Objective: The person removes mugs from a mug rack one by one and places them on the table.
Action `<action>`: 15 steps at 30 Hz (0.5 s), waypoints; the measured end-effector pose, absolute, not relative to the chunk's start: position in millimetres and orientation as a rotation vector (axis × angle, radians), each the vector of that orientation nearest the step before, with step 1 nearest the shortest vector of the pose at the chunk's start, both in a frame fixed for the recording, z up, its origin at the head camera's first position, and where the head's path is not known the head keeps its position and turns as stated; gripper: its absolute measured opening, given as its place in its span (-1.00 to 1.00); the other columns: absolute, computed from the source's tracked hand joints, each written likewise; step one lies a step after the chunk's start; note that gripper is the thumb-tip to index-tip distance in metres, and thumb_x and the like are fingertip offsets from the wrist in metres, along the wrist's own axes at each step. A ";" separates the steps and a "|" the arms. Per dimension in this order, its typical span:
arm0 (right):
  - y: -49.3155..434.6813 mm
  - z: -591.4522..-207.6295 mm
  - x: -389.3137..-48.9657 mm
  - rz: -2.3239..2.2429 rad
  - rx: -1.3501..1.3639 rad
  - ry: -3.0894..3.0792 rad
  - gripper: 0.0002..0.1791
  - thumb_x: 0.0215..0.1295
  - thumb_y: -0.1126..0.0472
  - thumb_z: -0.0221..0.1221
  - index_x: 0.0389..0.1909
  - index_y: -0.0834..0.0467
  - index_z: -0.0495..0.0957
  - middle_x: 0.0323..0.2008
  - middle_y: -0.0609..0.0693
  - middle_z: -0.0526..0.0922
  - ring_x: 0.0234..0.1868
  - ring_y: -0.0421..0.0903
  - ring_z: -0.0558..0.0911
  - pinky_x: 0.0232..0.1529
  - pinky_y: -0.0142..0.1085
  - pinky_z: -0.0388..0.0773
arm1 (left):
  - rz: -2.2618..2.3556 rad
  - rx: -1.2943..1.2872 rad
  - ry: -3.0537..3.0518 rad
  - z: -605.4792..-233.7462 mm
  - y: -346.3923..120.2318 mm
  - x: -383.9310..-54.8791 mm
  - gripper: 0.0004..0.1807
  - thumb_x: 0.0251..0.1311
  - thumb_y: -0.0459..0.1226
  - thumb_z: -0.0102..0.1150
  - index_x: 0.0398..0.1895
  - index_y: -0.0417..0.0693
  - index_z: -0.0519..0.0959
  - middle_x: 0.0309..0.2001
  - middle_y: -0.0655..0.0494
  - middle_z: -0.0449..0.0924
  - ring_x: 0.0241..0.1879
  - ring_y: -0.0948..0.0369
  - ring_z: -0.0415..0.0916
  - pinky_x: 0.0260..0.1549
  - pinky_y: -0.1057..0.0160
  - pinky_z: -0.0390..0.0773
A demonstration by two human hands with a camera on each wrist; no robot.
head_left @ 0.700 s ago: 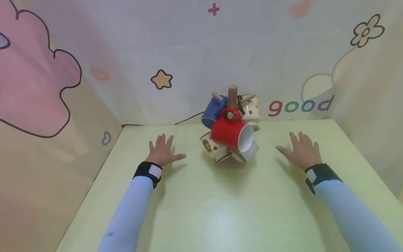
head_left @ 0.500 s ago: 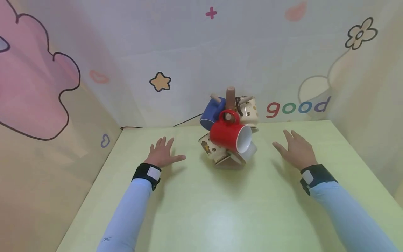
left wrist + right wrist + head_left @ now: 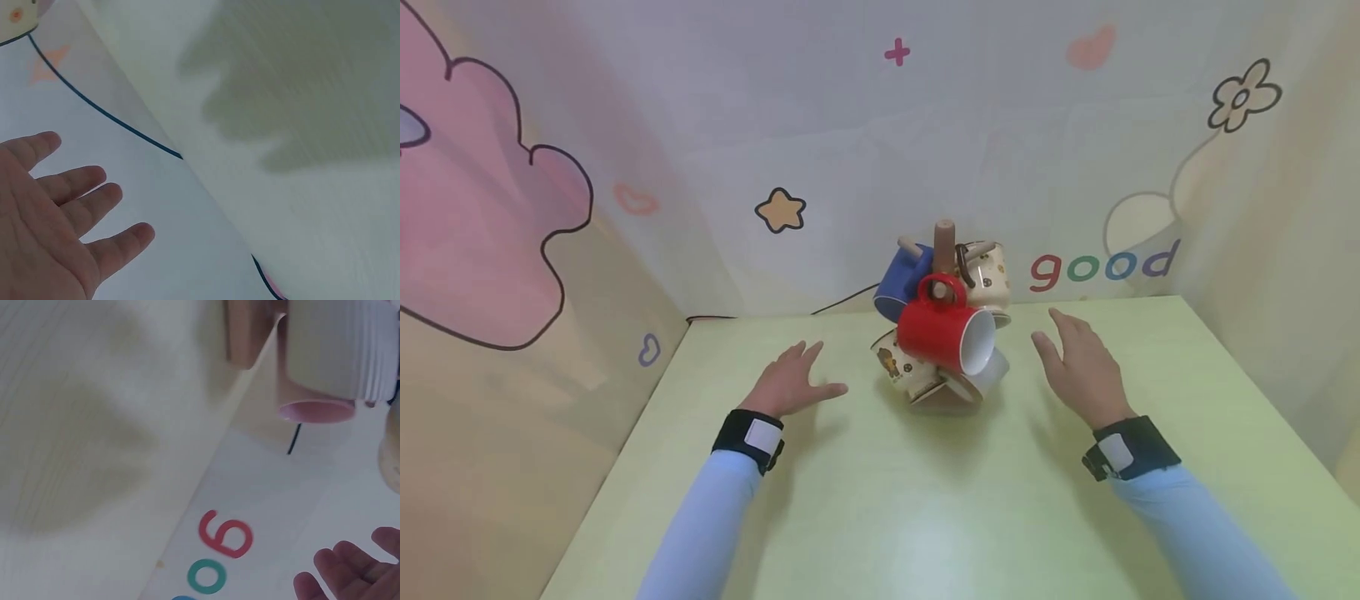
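Note:
A wooden mug tree (image 3: 945,237) stands mid-table at the back, hung with several mugs. The red mug (image 3: 934,332) faces front, its handle over a peg. Behind it hang a blue mug (image 3: 904,283) on the left and a cream patterned mug (image 3: 988,279) on the right. Lower down are a cream mug with a bear picture (image 3: 898,367) and a white mug (image 3: 992,377). My left hand (image 3: 790,382) hovers left of the tree, thumb spread towards it. To the right, my right hand (image 3: 1084,371) hovers nearer the mugs. Neither hand touches anything.
The pale table (image 3: 880,508) meets a printed cloth backdrop (image 3: 835,108) just behind the mug tree. In the right wrist view, a pinkish mug rim (image 3: 317,411) shows beneath a ribbed white mug (image 3: 340,350).
My right hand has moved left towards the mugs and turned its palm inward. The left hand has tilted slightly, its fingers now pointing more to the right. The head view has shifted up a little.

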State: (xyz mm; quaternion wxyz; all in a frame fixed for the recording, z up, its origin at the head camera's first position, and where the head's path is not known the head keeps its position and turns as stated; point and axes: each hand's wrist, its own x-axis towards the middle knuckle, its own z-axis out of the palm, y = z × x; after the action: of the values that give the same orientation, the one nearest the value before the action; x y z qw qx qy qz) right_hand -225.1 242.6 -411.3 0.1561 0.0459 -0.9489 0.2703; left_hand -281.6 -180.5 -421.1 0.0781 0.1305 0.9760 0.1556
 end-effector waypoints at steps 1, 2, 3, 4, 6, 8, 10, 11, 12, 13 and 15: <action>238.7 -409.7 -222.5 0.787 0.132 -2.712 -0.27 0.58 -0.14 -0.21 0.44 0.39 0.14 0.35 0.45 0.23 0.35 0.42 0.23 0.24 0.32 0.19 | 0.492 0.391 2.914 -420.3 -179.5 -279.3 0.08 0.12 0.32 0.20 0.54 -0.11 0.11 0.49 -0.30 0.04 0.46 -0.22 0.01 0.32 -0.26 0.11; 234.7 -407.9 -219.7 0.800 0.132 -2.707 -0.27 0.58 -0.13 -0.21 0.44 0.39 0.14 0.35 0.45 0.23 0.35 0.42 0.23 0.24 0.32 0.19 | 0.519 0.385 2.904 -419.6 -178.4 -277.0 0.08 0.12 0.31 0.21 0.54 -0.10 0.11 0.49 -0.29 0.04 0.46 -0.21 0.01 0.32 -0.25 0.12; 230.7 -405.9 -216.8 0.815 0.129 -2.699 -0.27 0.58 -0.13 -0.21 0.44 0.39 0.13 0.36 0.45 0.23 0.35 0.42 0.23 0.24 0.32 0.20 | 0.536 0.383 2.898 -419.2 -177.3 -274.9 0.07 0.12 0.31 0.21 0.54 -0.10 0.11 0.50 -0.29 0.05 0.46 -0.21 0.02 0.32 -0.24 0.14; 226.6 -404.2 -214.1 0.828 0.125 -2.694 -0.28 0.58 -0.13 -0.21 0.45 0.38 0.13 0.36 0.45 0.23 0.35 0.42 0.24 0.23 0.32 0.20 | 0.556 0.376 2.891 -418.6 -176.1 -272.6 0.07 0.12 0.31 0.21 0.54 -0.09 0.12 0.50 -0.27 0.05 0.46 -0.20 0.02 0.32 -0.23 0.15; 219.1 -401.5 -209.2 0.856 0.117 -2.675 -0.28 0.59 -0.12 -0.22 0.45 0.37 0.13 0.36 0.44 0.23 0.35 0.41 0.24 0.23 0.32 0.21 | 0.599 0.364 2.882 -417.3 -173.2 -267.7 0.06 0.12 0.30 0.22 0.54 -0.08 0.12 0.50 -0.26 0.05 0.46 -0.20 0.03 0.31 -0.24 0.16; 211.7 -399.7 -205.0 0.886 0.112 -2.650 -0.29 0.59 -0.12 -0.23 0.46 0.36 0.12 0.36 0.43 0.24 0.35 0.40 0.26 0.22 0.32 0.23 | 0.639 0.351 2.874 -415.5 -169.9 -262.6 0.05 0.12 0.30 0.22 0.55 -0.05 0.12 0.51 -0.24 0.04 0.46 -0.20 0.03 0.30 -0.25 0.17; 204.4 -398.7 -201.8 0.919 0.111 -2.622 -0.29 0.59 -0.13 -0.24 0.46 0.35 0.12 0.36 0.42 0.25 0.34 0.38 0.29 0.21 0.31 0.26 | 0.688 0.346 2.871 -413.5 -166.4 -257.1 0.04 0.13 0.29 0.24 0.55 -0.04 0.12 0.51 -0.23 0.03 0.46 -0.20 0.03 0.29 -0.26 0.18; 200.7 -398.3 -200.2 0.939 0.110 -2.607 -0.28 0.59 -0.14 -0.25 0.46 0.35 0.12 0.36 0.41 0.26 0.33 0.37 0.31 0.20 0.31 0.27 | 0.714 0.349 2.870 -412.4 -165.0 -254.3 0.04 0.13 0.27 0.24 0.55 -0.04 0.12 0.51 -0.24 0.03 0.46 -0.21 0.03 0.28 -0.27 0.18; 196.9 -397.8 -198.5 0.962 0.110 -2.593 -0.27 0.59 -0.15 -0.25 0.46 0.35 0.12 0.35 0.41 0.27 0.32 0.36 0.33 0.19 0.31 0.29 | 0.739 0.346 2.866 -411.4 -163.4 -251.5 0.03 0.13 0.27 0.25 0.55 -0.03 0.12 0.51 -0.23 0.03 0.46 -0.20 0.03 0.28 -0.27 0.19; 193.1 -397.4 -196.8 0.985 0.111 -2.578 -0.27 0.59 -0.17 -0.26 0.46 0.35 0.12 0.34 0.40 0.29 0.30 0.35 0.35 0.18 0.30 0.31 | 0.761 0.347 2.862 -410.5 -161.9 -248.6 0.03 0.14 0.26 0.25 0.55 -0.02 0.12 0.51 -0.22 0.03 0.46 -0.19 0.03 0.29 -0.26 0.18; 185.5 -396.6 -193.3 1.026 0.107 -2.562 -0.23 0.57 -0.20 -0.25 0.47 0.34 0.11 0.33 0.39 0.31 0.29 0.33 0.38 0.16 0.29 0.34 | 0.796 0.346 2.859 -410.0 -159.8 -243.1 0.02 0.14 0.25 0.26 0.55 -0.02 0.13 0.51 -0.21 0.04 0.47 -0.17 0.03 0.29 -0.24 0.19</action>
State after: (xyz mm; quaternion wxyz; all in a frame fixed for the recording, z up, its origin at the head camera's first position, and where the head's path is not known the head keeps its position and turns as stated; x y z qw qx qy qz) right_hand -193.3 185.5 -396.6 0.1886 0.0380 -0.9110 0.3648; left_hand -243.1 -159.8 -410.0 0.0769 0.1155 0.9540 0.2657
